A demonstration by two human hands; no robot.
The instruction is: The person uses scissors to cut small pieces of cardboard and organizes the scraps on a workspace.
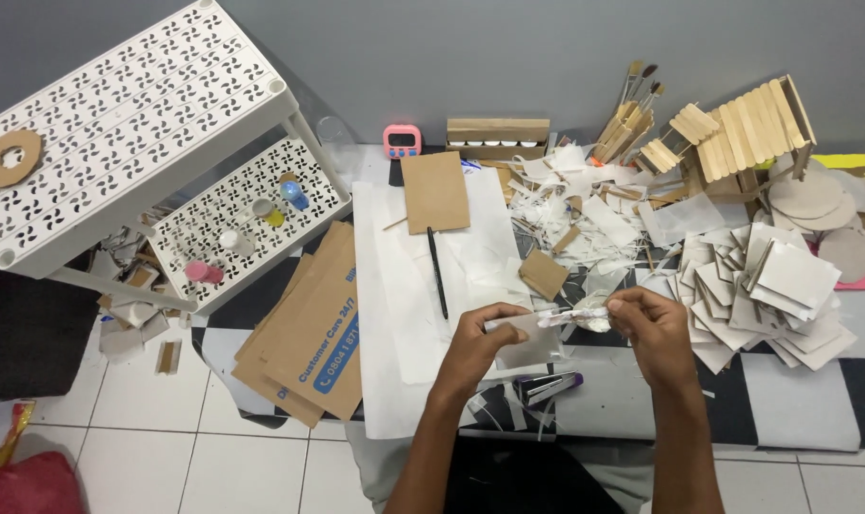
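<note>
My left hand (482, 341) pinches the left end of a small strip of clear tape or plastic film (567, 316). My right hand (653, 328) grips its right end, so the strip stretches between both hands just above the table. A grey-white card piece (527, 347) lies under my left hand's fingers. Below the hands a purple-handled cutter or stapler (549, 385) rests on the table. A black pen (437, 271) lies on white paper sheets (399, 305) to the left of the hands.
A brown cardboard rectangle (435, 190), a stack of flattened brown cardboard (308, 328), a pile of white card squares (770, 295), an ice-cream-stick house (742, 128), brushes (632, 105), a pink timer (402, 140) and a white perforated shelf rack (118, 133) with small bottles surround the hands.
</note>
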